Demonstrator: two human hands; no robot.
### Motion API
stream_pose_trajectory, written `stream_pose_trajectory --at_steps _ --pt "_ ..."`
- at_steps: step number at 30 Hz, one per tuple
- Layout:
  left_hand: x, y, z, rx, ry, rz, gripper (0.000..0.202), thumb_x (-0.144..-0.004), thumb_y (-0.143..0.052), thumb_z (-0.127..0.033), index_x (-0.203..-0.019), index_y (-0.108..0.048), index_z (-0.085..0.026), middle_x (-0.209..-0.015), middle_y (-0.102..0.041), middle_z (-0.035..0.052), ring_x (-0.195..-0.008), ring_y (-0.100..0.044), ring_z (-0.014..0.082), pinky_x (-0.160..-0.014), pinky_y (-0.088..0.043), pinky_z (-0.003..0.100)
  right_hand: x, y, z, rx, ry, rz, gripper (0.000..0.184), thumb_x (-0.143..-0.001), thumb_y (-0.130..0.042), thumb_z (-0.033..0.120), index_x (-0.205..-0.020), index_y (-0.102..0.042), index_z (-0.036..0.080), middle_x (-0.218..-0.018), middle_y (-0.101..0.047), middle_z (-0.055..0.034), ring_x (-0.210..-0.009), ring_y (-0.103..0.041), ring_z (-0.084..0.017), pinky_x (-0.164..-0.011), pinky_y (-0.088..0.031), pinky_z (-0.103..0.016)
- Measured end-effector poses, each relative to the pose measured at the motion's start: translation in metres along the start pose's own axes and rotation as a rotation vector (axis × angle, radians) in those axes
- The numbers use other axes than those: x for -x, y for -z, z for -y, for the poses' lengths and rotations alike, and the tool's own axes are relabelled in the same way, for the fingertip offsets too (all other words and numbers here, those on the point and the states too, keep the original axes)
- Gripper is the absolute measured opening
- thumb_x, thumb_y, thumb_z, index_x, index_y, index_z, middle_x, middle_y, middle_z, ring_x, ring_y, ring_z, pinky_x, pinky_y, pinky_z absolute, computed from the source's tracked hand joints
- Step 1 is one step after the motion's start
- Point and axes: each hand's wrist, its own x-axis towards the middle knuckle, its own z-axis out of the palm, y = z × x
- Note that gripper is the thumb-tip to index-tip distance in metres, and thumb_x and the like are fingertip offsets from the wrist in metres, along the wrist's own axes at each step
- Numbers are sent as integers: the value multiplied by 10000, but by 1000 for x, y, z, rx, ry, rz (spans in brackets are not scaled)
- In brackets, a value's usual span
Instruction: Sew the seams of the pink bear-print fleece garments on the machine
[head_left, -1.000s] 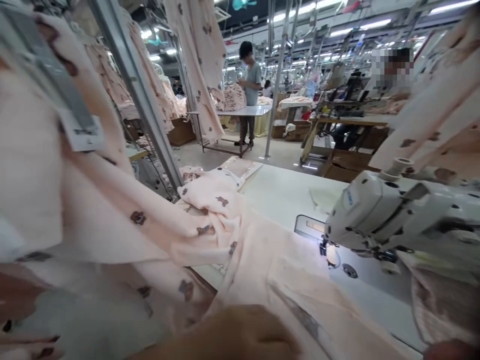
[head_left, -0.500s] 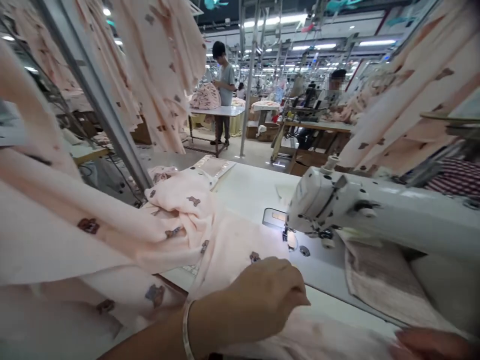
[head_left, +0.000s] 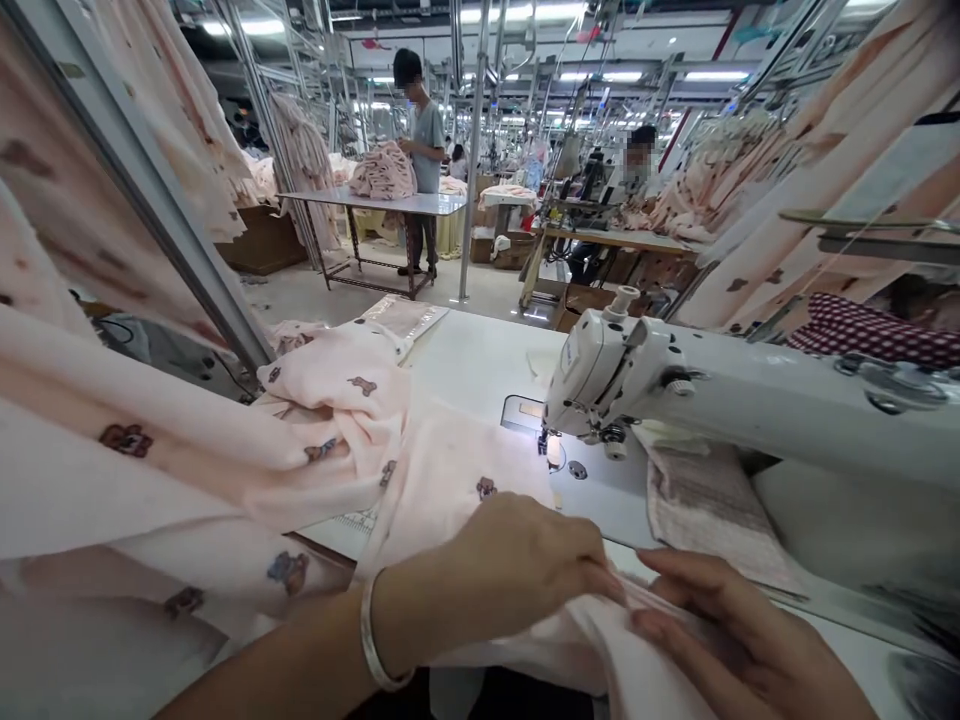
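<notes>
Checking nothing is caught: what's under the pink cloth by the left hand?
White table shows beyond the pink cloth, and ruler-like marks show beside its left edge. Whatever lies directly beneath is covered and cannot be seen.

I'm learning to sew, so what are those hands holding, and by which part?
The pale pink fabric: the left hand pinches it at an edge or fold; the right hand has it between thumb and fingers.

Left hand [head_left: 525,560] and right hand [head_left: 739,630] pinch pink fabric [head_left: 450,475] before a white sewing machine [head_left: 720,390]
</notes>
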Motion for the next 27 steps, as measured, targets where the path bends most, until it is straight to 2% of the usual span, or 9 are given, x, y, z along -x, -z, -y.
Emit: stream_pose_trajectory --at_steps 2,6,10,12,16,19,20,24,27 --pt "0 7 2 49 109 51 175 -890 -579 -356 -845 -658 -206 -769 -698 -40 -725 -644 122 -687 -428 208 -7 -1 6 72 52 -9 319 -775 -663 448 -1057 -646 300 -947 -726 -28 -786 -699 -195 -660 -578 -229" --pt "2 22 15 41 195 106 167 -881 -582 -332 -798 -659 -208 -752 -690 -28 -718 -625 143 -674 -420 230 -16 6 3 104 60 44 222 -791 -629 471 -929 -714 319 -865 -739 1 -726 -704 -189 -622 -576 -224" --pt "11 38 33 14 422 -143 225 -926 -467 -309 -785 -594 -188 -693 -635 -17 -656 -574 140 -598 -378 237 -11 25 -23 131 -93 26 262 -775 -599 534 -796 -700 292 -704 -714 11 -575 -670 -182 -491 -537 -222" --pt "12 37 36 -9 452 -197 293 -941 -426 -363 -749 -556 -185 -627 -575 -23 -604 -528 136 -569 -347 244 -7 32 -34 145 -171 12 290 -777 -573 554 -752 -663 280 -615 -671 20 -479 -614 -163 -405 -482 -221" --pt "3 8 27 13 290 -35 307 -936 -447 -377 -751 -586 -175 -770 -611 7 -753 -556 156 -677 -393 264 -1 35 -46 99 -158 -9 269 -788 -572 508 -690 -578 257 -594 -608 17 -508 -577 -145 -438 -461 -204" --pt "-9 -14 20 -28 237 114 184 -883 -561 -351 -927 -641 -192 -929 -629 29 -897 -560 202 -785 -411 311 2 34 -51 25 -103 -50 201 -790 -593 451 -750 -560 257 -727 -636 -1 -662 -625 -156 -560 -501 -193" --pt "-13 -18 19 -61 240 169 223 -847 -614 -361 -992 -642 -194 -968 -623 41 -922 -555 221 -795 -414 327 3 33 -52 11 -102 -53 189 -791 -598 441 -769 -557 258 -737 -633 0 -676 -626 -153 -575 -502 -189" --pt "-20 -20 17 -135 274 316 475 -752 -719 -401 -1158 -603 -185 -1056 -583 86 -976 -532 269 -810 -418 367 5 33 -51 66 -87 -60 211 -781 -629 438 -736 -533 255 -648 -553 23 -568 -549 -123 -493 -447 -181" --pt "-22 -19 18 -83 249 290 412 -742 -717 -452 -1075 -633 -223 -1041 -583 63 -999 -518 265 -843 -394 390 10 35 -48 7 5 6 168 -812 -613 364 -723 -523 253 -665 -534 11 -612 -544 -141 -525 -455 -217"
